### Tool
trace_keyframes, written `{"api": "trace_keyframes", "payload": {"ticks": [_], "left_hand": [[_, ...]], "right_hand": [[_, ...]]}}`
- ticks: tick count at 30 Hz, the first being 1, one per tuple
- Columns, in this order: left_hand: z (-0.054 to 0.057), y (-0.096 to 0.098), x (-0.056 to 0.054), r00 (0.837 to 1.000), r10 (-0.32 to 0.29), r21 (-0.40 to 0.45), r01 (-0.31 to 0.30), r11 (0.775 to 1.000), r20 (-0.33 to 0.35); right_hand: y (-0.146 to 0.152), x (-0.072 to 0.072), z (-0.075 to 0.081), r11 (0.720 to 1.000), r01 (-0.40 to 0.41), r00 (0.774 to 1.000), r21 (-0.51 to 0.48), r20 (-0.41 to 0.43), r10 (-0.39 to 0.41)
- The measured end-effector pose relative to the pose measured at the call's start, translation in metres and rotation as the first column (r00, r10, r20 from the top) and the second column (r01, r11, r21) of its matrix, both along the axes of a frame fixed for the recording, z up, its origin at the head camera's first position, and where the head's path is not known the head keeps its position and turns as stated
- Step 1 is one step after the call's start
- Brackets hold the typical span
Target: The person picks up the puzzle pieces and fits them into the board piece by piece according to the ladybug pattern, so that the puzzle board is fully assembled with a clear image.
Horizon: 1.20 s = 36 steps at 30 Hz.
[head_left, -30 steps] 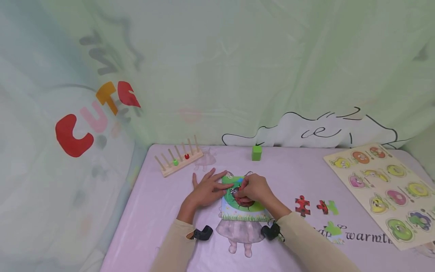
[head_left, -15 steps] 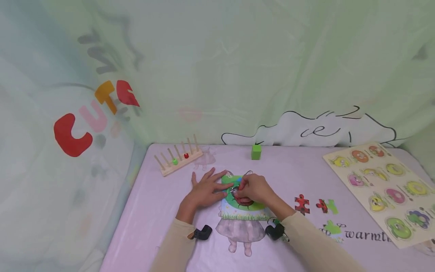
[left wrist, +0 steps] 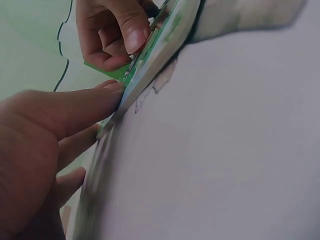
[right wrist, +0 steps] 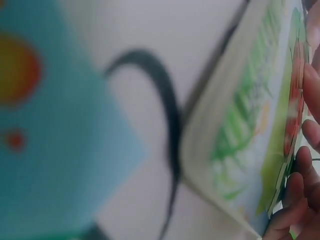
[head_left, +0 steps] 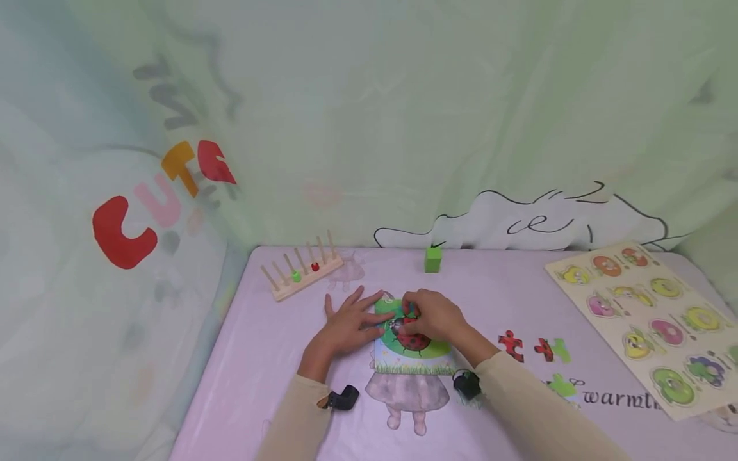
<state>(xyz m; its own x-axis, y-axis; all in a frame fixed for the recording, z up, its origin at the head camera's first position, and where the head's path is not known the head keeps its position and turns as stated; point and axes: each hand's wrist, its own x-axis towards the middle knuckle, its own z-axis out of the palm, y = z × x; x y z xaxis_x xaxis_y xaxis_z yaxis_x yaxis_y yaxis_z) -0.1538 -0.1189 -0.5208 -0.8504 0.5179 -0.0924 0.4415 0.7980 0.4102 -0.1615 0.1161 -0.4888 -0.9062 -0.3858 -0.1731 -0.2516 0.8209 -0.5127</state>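
A ladybug puzzle in a flat square board [head_left: 415, 368] lies on the table before me, grass printed along its near edge. My left hand [head_left: 346, 325] rests at the board's left side with fingers spread, its fingertips touching the board. Over the upper right part of the puzzle, my right hand [head_left: 441, 317] pinches a small puzzle piece [head_left: 410, 309] with red on it between thumb and curled fingers. Part of that piece is hidden by the fingers. In the left wrist view, the left thumb [left wrist: 95, 102] presses the board's edge, with the right hand [left wrist: 112, 35] beyond it.
Loose puzzle pieces lie to the right: a red one [head_left: 510, 346], a red and green one [head_left: 551, 349], a green one [head_left: 562, 385]. Further right is a wooden fruit board [head_left: 637, 326]. Behind stand a green block [head_left: 433, 260] and a peg rack [head_left: 308, 277] with beads.
My right hand has shifted slightly up and away from the ladybug's middle, showing more of its red body. The left hand stays in place.
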Motion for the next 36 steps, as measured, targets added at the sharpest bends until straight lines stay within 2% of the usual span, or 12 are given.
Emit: {"api": "trace_keyframes", "payload": {"ticks": [3, 7, 9, 11, 14, 19, 24, 29, 32, 36], "left_hand": [[0.001, -0.003, 0.002, 0.997, -0.032, 0.053, 0.036, 0.998, -0.066], [0.005, -0.003, 0.003, 0.978, -0.152, 0.102, 0.167, 0.981, -0.143], [0.008, -0.003, 0.003, 0.968, -0.206, 0.101, 0.221, 0.97, -0.145], [0.009, -0.002, 0.002, 0.963, -0.232, 0.076, 0.243, 0.967, -0.137], [0.011, -0.001, 0.001, 0.964, -0.243, 0.028, 0.247, 0.968, -0.106], [0.014, 0.0, 0.0, 0.961, -0.268, -0.048, 0.265, 0.963, -0.072], [0.015, 0.002, 0.002, 0.971, -0.231, -0.015, 0.23, 0.973, -0.058], [0.018, 0.004, 0.005, 0.978, -0.184, 0.033, 0.188, 0.982, -0.095], [0.019, 0.005, 0.007, 0.983, -0.161, 0.015, 0.163, 0.987, -0.091], [0.019, 0.004, 0.007, 0.986, -0.146, -0.051, 0.142, 0.989, -0.079]], "right_hand": [[-0.001, -0.002, -0.001, 0.999, -0.042, 0.999, 0.035, -0.017, 0.043], [-0.001, -0.002, -0.001, 0.997, -0.064, 0.997, 0.051, -0.034, 0.066], [0.0, -0.002, 0.0, 0.996, -0.072, 0.996, 0.051, -0.05, 0.075], [0.002, 0.0, 0.0, 0.996, -0.083, 0.994, 0.041, -0.073, 0.086], [0.004, 0.003, -0.001, 0.994, -0.103, 0.985, 0.049, -0.133, 0.108], [0.007, 0.008, 0.001, 0.981, -0.163, 0.954, 0.108, -0.235, 0.184], [0.006, 0.011, 0.004, 0.966, -0.208, 0.945, 0.15, -0.225, 0.239], [0.003, 0.014, 0.004, 0.959, -0.193, 0.942, 0.21, -0.234, 0.24], [0.002, 0.015, 0.005, 0.962, -0.171, 0.944, 0.212, -0.246, 0.222], [0.002, 0.015, 0.006, 0.966, -0.144, 0.946, 0.215, -0.257, 0.198]]}}
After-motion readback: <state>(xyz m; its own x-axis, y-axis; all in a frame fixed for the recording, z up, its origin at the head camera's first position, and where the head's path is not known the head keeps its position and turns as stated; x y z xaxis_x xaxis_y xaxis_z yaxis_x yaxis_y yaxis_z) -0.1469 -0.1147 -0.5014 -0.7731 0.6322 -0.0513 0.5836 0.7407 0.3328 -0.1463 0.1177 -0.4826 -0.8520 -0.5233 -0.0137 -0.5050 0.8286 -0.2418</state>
